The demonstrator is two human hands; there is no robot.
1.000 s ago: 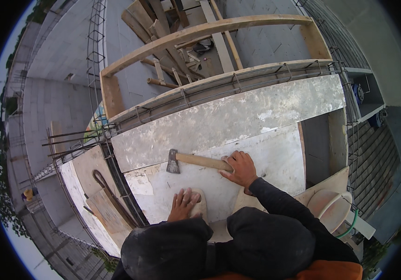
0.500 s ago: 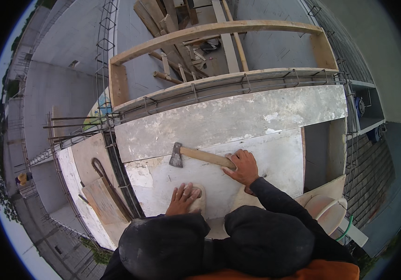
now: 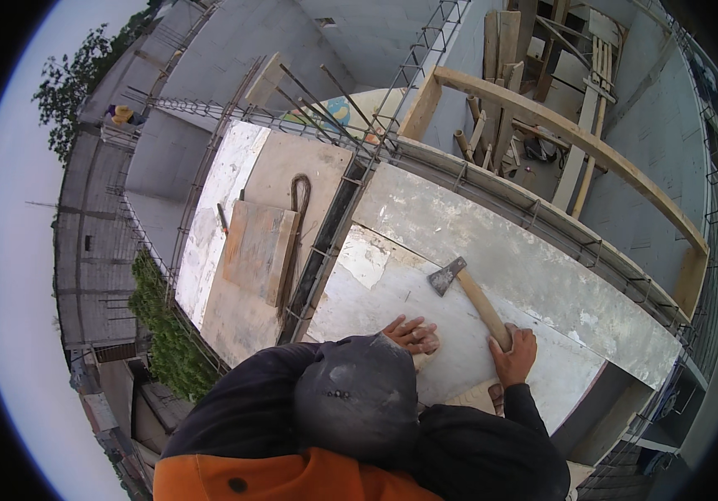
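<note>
My right hand [image 3: 516, 355] grips the end of the wooden handle [image 3: 480, 302] of an axe, whose dark steel head [image 3: 446, 275] rests toward the upper left on a pale, stained sheet panel [image 3: 371, 305]. My left hand [image 3: 411, 334] has its fingers spread and holds nothing, just above my bent knee [image 3: 355, 384] and beside one of my feet. A second long grey, mottled panel [image 3: 509, 250] lies along the white one, above the axe.
Rebar cages [image 3: 492, 196] border the panels. A wooden frame [image 3: 568, 125] spans a lower space with stacked timber [image 3: 497, 75]. To the left are another sheet, a loose board [image 3: 250, 250] and bent rods [image 3: 296, 209]. A distant person [image 3: 125, 114] works at the upper left, above trees.
My view has swung to the left, so the panels appear rotated and more of the left-hand structure and sky shows. My right hand still grips the axe; my left hand is still spread.
</note>
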